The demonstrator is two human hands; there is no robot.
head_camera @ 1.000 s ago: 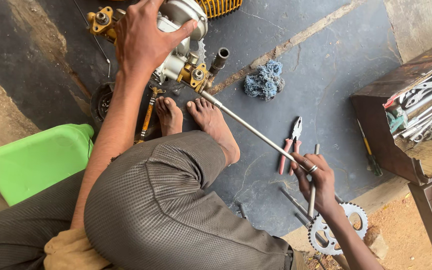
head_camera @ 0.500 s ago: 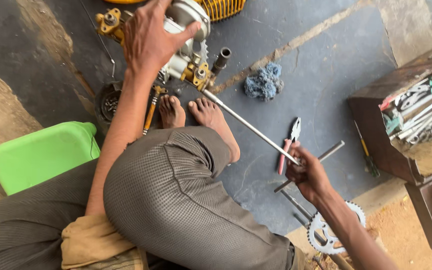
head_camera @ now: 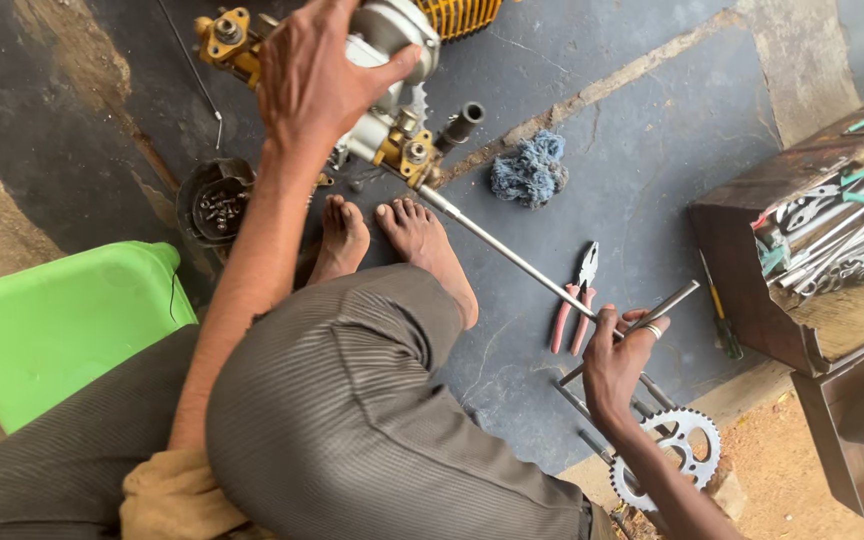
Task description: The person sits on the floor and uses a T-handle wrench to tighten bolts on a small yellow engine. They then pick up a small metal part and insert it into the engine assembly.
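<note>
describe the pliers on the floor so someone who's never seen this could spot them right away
Start at the brown metal toolbox on the right, then look left across the dark floor. The pliers lie there, just above the right hand and beside the long steel rod. Their pink-red handles set them apart from the bare metal tools and the toothed sprocket nearby.

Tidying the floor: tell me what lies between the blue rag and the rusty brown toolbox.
In the head view, only bare grey floor separates the blue rag from the rusty brown toolbox; the red-handled pliers lie lower down.
</note>
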